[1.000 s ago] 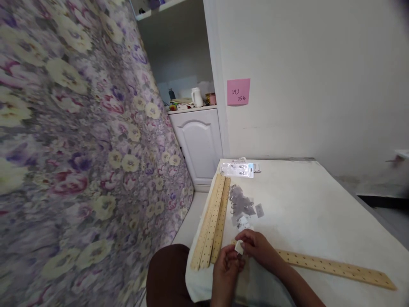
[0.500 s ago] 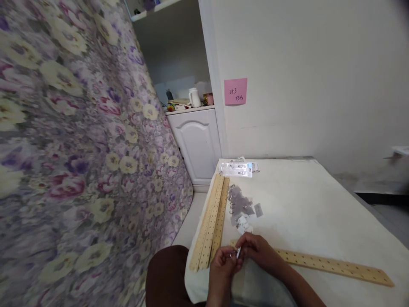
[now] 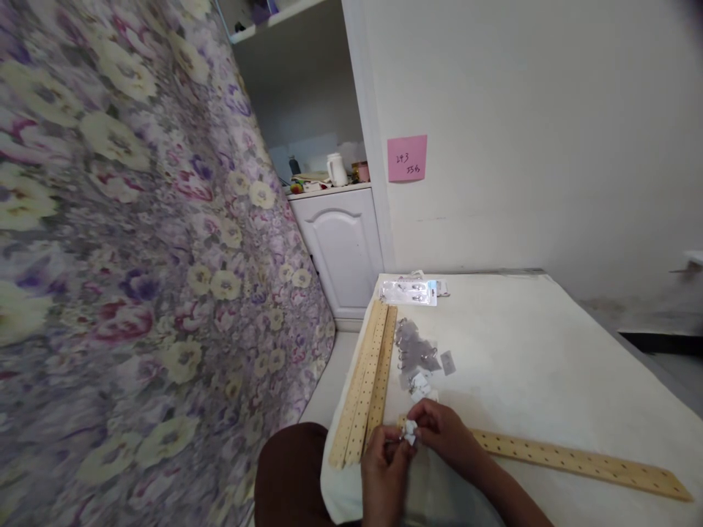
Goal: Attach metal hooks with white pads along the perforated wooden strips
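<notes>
My left hand (image 3: pixel 386 452) and my right hand (image 3: pixel 436 427) are close together over the near part of the table. Between their fingertips is a small white card (image 3: pixel 410 433) with a bit of shiny metal at its left side; both hands pinch it. The exact kind of metal piece is too small to make out. Just beyond my fingers lie more white cards (image 3: pixel 420 382) with metal bits. Further back, a cluster of grey cards (image 3: pixel 414 350) carries several thin metal loops. One flat grey card (image 3: pixel 448 363) rests apart to the right.
Several perforated wooden strips (image 3: pixel 365 384) lie lengthwise along the table's left edge. Another perforated strip (image 3: pixel 582 461) runs rightward from behind my right wrist. A clear plastic package (image 3: pixel 409 291) sits at the back of the white-covered table (image 3: pixel 527 351). A floral curtain (image 3: pixel 137 293) hangs on the left.
The white card has been turned between my fingers: its face showed, then its edge, and now its face shows again. Both hands stay in about the same place.
</notes>
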{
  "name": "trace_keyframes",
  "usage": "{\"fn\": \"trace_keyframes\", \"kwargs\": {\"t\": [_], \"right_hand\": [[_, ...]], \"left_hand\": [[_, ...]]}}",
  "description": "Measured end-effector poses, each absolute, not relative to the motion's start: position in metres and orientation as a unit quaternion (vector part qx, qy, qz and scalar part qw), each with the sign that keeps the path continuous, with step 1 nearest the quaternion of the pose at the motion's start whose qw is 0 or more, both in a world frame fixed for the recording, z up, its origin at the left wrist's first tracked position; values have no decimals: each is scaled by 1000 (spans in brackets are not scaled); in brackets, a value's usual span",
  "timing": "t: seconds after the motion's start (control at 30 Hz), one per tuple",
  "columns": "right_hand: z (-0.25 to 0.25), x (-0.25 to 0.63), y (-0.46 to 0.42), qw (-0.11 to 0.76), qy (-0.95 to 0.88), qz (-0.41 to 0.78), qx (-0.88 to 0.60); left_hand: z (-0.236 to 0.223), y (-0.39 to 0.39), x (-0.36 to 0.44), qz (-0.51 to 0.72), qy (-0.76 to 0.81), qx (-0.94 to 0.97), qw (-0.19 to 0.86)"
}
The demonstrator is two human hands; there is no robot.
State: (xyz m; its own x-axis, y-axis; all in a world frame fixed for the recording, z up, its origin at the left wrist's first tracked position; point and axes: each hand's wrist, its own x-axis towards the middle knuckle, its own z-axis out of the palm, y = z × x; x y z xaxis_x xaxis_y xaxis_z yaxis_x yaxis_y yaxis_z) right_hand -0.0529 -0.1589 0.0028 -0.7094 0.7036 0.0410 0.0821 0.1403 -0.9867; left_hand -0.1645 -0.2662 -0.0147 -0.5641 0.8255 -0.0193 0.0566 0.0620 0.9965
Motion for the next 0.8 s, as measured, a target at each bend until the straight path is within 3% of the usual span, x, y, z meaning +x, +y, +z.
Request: {"fn": "trace_keyframes", "kwargs": {"t": [0.17,0.27,0.63,0.8], "right_hand": [[-1,-51,-160,267,-735,555,-282],[-1,-49,-163,266,-739,562,-261],[-14,-50,-172,337,-665,610,-268],[-11,-48,-179,322,-646,640,-261]], "left_hand": [[8,-270,-166,520,696,444,220],[20,-268,-166,522,676,475,211],[30,-257,-170,592,624,385,332],[16,-255,-168,627,605,304,386]]}}
